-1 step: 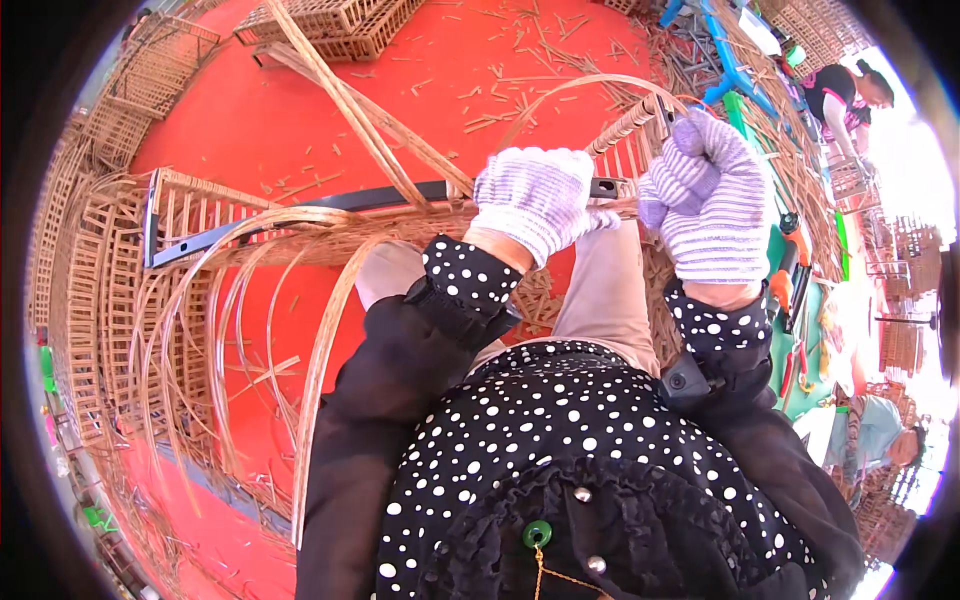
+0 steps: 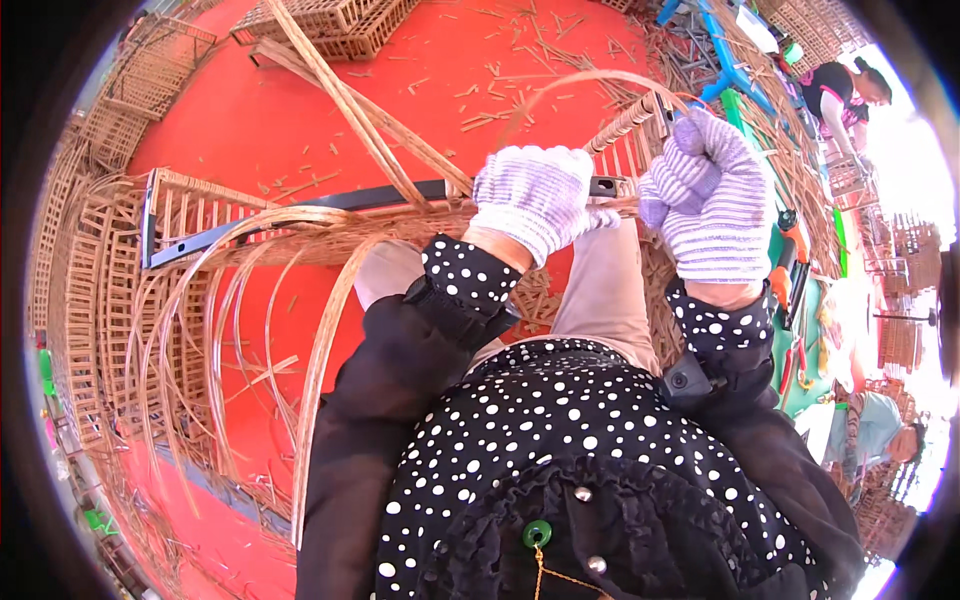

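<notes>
Both hands wear white-and-purple striped gloves. My left hand [image 2: 532,200] is closed over a dark metal frame bar [image 2: 385,197] and the brown strands wrapped around it. To its right, my right hand [image 2: 712,200] makes a fist beside the frame's corner. A thin brown wicker strand [image 2: 590,76] arches above the two hands and runs down to the right fist, where the fingers hide its end. The frame has woven slatted sides [image 2: 215,200] and lies across my knees. Long flat strands [image 2: 335,110] stick out from the bar beyond my left hand, and others hang toward me.
Stacked woven wicker baskets [image 2: 95,300] line the left side, and another basket [image 2: 345,25] is at the far side. Cut strand scraps litter the red floor [image 2: 430,70]. At the right are orange-handled tools [image 2: 795,255], a blue stand [image 2: 735,75] and other people [image 2: 845,95].
</notes>
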